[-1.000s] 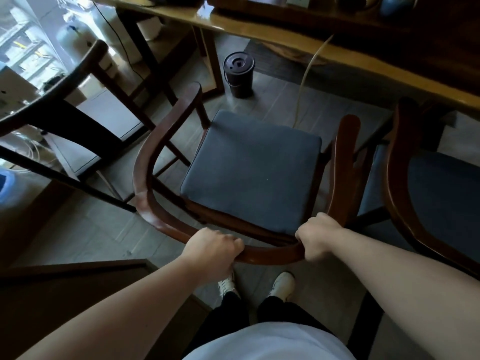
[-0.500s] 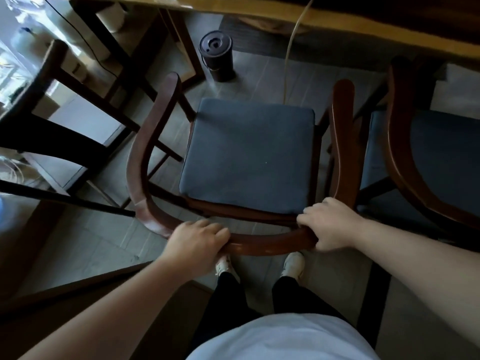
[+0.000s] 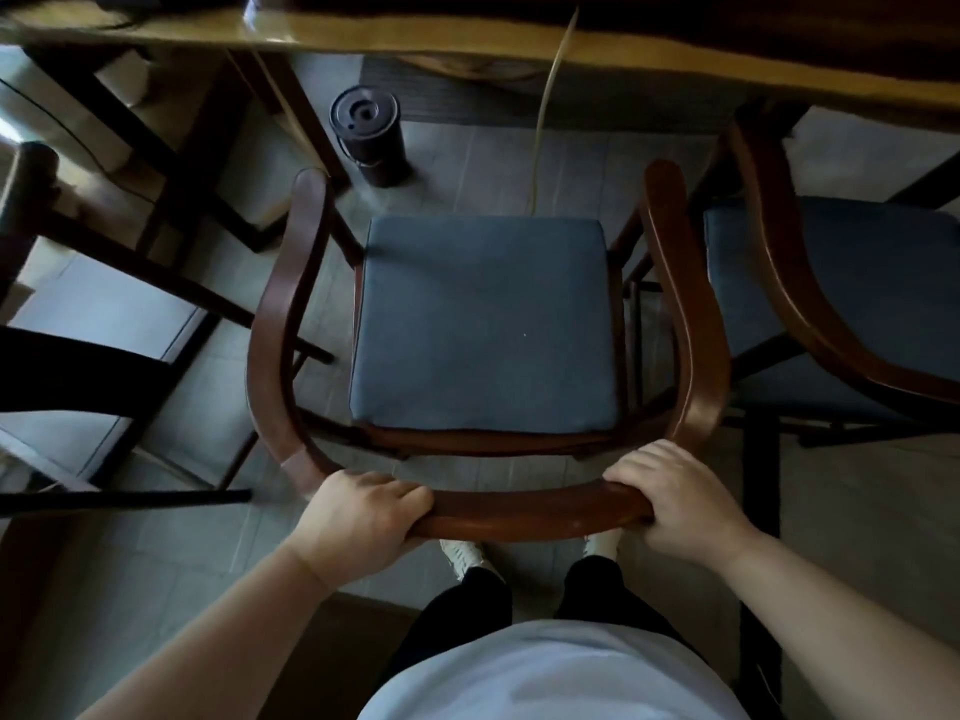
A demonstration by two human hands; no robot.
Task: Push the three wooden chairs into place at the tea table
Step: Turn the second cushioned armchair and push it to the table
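Observation:
A wooden armchair (image 3: 535,514) with a curved back rail and a dark blue seat cushion (image 3: 483,324) stands straight in front of me, facing the tea table (image 3: 467,44). My left hand (image 3: 358,522) grips the left part of the back rail. My right hand (image 3: 675,501) grips its right part. The armrest tips lie just short of the table's long wooden edge. A second wooden chair (image 3: 810,304) with the same blue cushion stands close on the right, partly under the table. A dark chair (image 3: 88,314) stands on the left, seen only in part.
A small black cylindrical bin (image 3: 369,135) stands on the tiled floor under the table, ahead of the seat. A thin pale cord (image 3: 545,111) hangs from the table edge. A table leg (image 3: 291,111) slants down at left. My shoes (image 3: 462,556) show below the rail.
The chair has turned from a slant to square with the table and moved closer to it. Both hands kept their grip on the back rail.

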